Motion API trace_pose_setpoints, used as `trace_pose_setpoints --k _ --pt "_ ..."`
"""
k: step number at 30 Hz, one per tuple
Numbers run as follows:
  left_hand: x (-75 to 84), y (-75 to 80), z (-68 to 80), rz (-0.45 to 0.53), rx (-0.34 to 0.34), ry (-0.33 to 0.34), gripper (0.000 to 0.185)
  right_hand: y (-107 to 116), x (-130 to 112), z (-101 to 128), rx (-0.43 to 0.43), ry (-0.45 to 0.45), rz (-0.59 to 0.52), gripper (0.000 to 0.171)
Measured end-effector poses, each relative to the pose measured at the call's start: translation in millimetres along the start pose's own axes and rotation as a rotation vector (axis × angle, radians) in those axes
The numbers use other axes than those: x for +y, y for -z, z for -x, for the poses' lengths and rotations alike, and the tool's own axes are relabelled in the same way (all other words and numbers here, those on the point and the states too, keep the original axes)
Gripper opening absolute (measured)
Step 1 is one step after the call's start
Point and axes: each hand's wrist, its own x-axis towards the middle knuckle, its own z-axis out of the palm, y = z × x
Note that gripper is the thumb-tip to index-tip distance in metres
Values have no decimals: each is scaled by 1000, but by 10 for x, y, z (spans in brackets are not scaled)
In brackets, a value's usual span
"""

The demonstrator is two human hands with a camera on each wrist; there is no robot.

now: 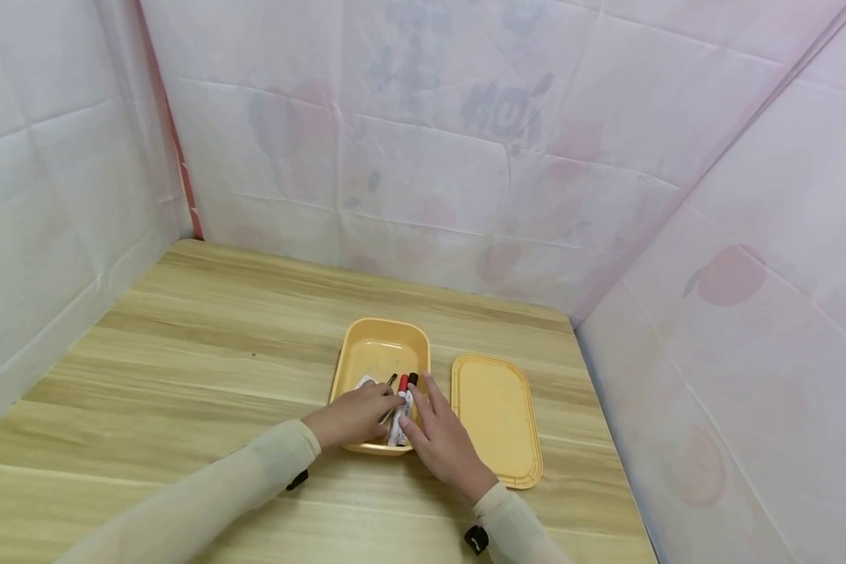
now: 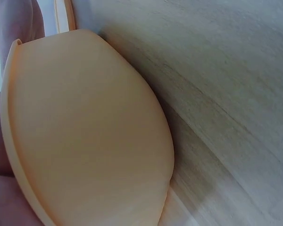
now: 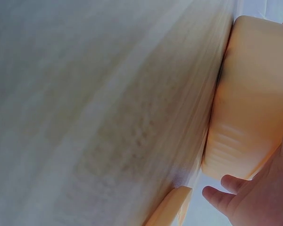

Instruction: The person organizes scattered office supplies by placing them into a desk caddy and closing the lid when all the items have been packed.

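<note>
The white-barrelled marker pen with a red cap (image 1: 399, 409) lies inside an open yellow plastic box with rounded corners (image 1: 366, 352), at the end nearer the person. Close alongside it, on its right, is a white-barrelled marker pen with a black cap (image 1: 412, 384); a slim dark pen (image 1: 392, 381) slants to its left. The box stands upright on a table with a pale wood-grain top (image 1: 240, 360), and a flat yellow plastic lid with rounded corners (image 1: 497, 415) lies off the box, just to its right.

The left hand (image 1: 356, 413) reaches over the box's left wall, its fingers bent down among the pens. The slim pen passes beside its thumb, but the fingers cover the contact and neither wrist view looks into the box, so I cannot tell whether anything is gripped. The right hand (image 1: 442, 439) comes over the right wall with its fingers mostly straight and spread apart, thumb and forefinger at the two markers without a visible clamp.

The step in hand appears to be sorting or arranging the pens within the box. The next move, I judge, calls for a clear pinch on one barrel, with its neighbours left undisturbed.
</note>
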Motion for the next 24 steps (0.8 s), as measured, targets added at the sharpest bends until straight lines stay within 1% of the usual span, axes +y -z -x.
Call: trace_pose_setpoints --k 4,9,14,18,24 --pt "8 14 8 -8 -16 17 56 -1 -2 0 5 7 -2 64" --pt "19 45 9 -10 -7 27 57 -5 -2 0 6 7 3 64" --pt "35 108 23 0 -1 45 62 -3 3 5 17 16 0 65" --pt "40 131 23 7 10 38 65 10 2 9 21 8 -10 65" --pt "75 152 10 3 19 31 64 47 -16 -4 -4 -26 -41 66"
